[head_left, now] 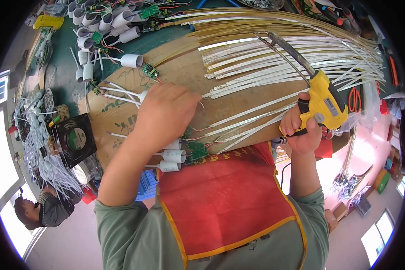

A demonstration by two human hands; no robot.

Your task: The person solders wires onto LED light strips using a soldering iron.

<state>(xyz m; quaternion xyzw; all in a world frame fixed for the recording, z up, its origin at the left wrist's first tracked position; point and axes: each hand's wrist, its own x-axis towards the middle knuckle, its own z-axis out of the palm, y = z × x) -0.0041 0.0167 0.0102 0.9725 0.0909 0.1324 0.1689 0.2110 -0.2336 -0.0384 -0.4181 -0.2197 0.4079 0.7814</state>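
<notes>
The right hand (pixel 299 123) is wrapped round the handle of a yellow soldering gun (pixel 326 101) on the right, its long metal nose aimed far and left over the strips; I take it that this grip keeps the working end well clear of the skin. The left hand (pixel 168 112) arches over the middle of the cardboard (pixel 180 63), fingers curled down beside the ends of some white strips (pixel 220 91). A thin wire (pixel 202 105) shows by the fingertips, yet from here I can't tell what they pinch, if anything.

The strips run off to the right with their ends facing left, perhaps so each is easy to reach. Near the red apron (pixel 220 202), white caps (pixel 173 156) lie beside a green circuit board (pixel 197 150), seemingly kept handy. More caps crowd the far left of the green worktop (pixel 162 42).
</notes>
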